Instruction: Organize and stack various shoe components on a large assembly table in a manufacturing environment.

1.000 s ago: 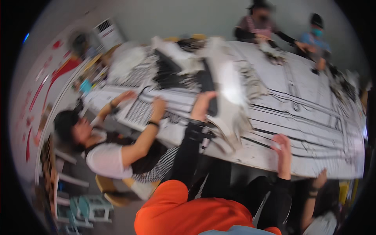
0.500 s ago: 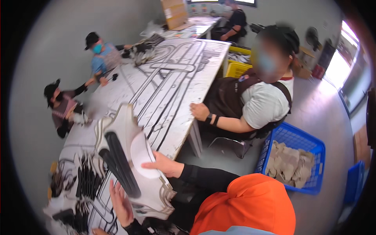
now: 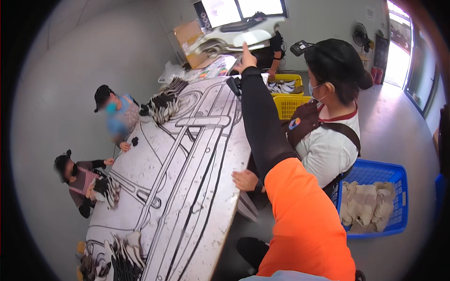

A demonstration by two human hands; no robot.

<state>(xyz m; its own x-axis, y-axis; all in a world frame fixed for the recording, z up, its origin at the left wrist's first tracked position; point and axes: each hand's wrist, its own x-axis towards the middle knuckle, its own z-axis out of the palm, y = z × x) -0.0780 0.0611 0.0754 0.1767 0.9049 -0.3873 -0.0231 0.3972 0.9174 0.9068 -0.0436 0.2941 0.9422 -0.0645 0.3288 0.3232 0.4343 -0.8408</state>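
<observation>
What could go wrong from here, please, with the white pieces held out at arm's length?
The white pieces could slip, since only the right hand is seen on them, at their lower edge. They might also knock the cardboard box, which looks close by, though depth is hard to judge. The outstretched black sleeve could brush the co-worker beside it.

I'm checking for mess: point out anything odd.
Dark specks on the white table, toward its right edge, look like stray scuffs. Nothing looks spilled. The white pieces in the right hand are too blurred to check for damage.
</observation>
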